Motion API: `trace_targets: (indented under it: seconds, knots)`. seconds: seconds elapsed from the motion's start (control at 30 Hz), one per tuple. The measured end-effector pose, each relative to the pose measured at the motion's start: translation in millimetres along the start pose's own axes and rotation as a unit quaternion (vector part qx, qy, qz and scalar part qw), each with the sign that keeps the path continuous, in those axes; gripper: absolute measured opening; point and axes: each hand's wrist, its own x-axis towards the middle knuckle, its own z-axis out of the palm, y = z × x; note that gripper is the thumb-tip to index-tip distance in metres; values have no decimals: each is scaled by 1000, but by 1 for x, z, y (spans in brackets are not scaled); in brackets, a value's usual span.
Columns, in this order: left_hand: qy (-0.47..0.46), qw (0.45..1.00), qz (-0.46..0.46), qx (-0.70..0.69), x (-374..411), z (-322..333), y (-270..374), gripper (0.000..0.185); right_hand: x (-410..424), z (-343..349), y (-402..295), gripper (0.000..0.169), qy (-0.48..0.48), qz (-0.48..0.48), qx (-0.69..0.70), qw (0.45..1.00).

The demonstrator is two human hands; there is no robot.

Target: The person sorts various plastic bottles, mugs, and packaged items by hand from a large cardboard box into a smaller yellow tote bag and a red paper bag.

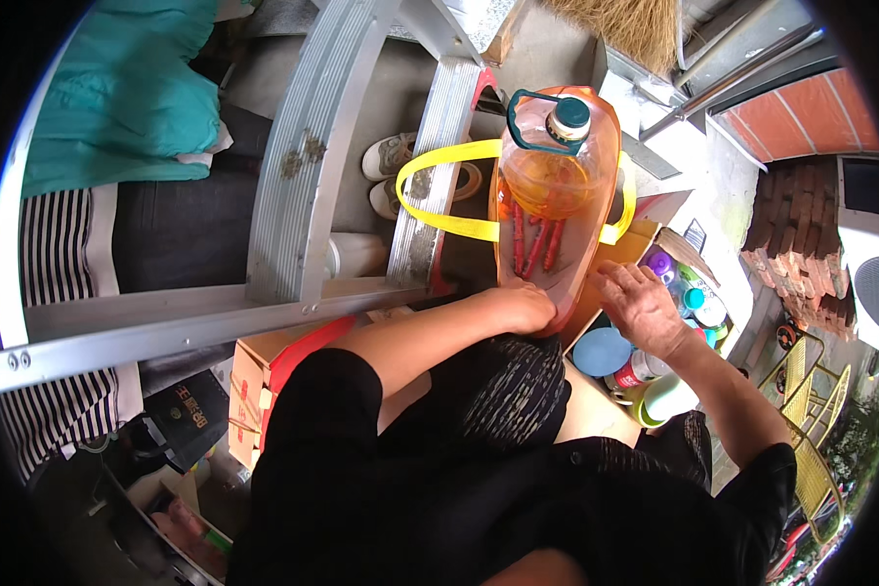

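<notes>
Before me an orange tote bag (584, 249) with yellow strap handles (450, 152) gapes upward. Inside it is a large clear plastic jug (524, 179) with a dark green cap and carrying handle, next to several red sticks (535, 253) whose kind I cannot tell. My left hand (525, 308) is closed over the bag's near rim, its fingertips hidden. Just right of the bag, my right hand (641, 304) hovers with bent, parted fingers and nothing visible in them. Under it a cardboard box (593, 423) holds several plastic bottles (633, 368) and a round blue lid (602, 351).
An aluminium ladder (286, 161) crosses the left side, with shoes (388, 165) beyond it. A red-and-tan carton (253, 395) stands left of my lap. Stacked bricks (798, 242) and a yellow metal frame chair (806, 395) are at the right. Broom bristles (622, 29) show at the top.
</notes>
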Motion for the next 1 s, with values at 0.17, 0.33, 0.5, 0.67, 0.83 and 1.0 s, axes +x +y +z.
trace_targets:
  seconds: [0.17,0.33,0.5,0.67,0.83,1.0]
  knots:
    - [-104,992,-70,10,37,-26,-4,29,26,-19,0,43,77,-43,-25,996]
    - [169,895,-378,-167,97,-12,-102,44,27,2,17,18,-37,-40,-81,995]
    - [406,594,-424,-550,136,22,-148,37,15,6,19,14,20,3,-33,999]
    - [439,497,-411,-626,146,59,-179,26,6,15,17,24,59,7,-1,998]
    - [352,595,-399,-602,86,10,-125,16,11,10,22,28,65,25,20,997]
    - [282,720,-321,-547,-7,-33,-71,15,20,-9,22,34,143,77,144,976]
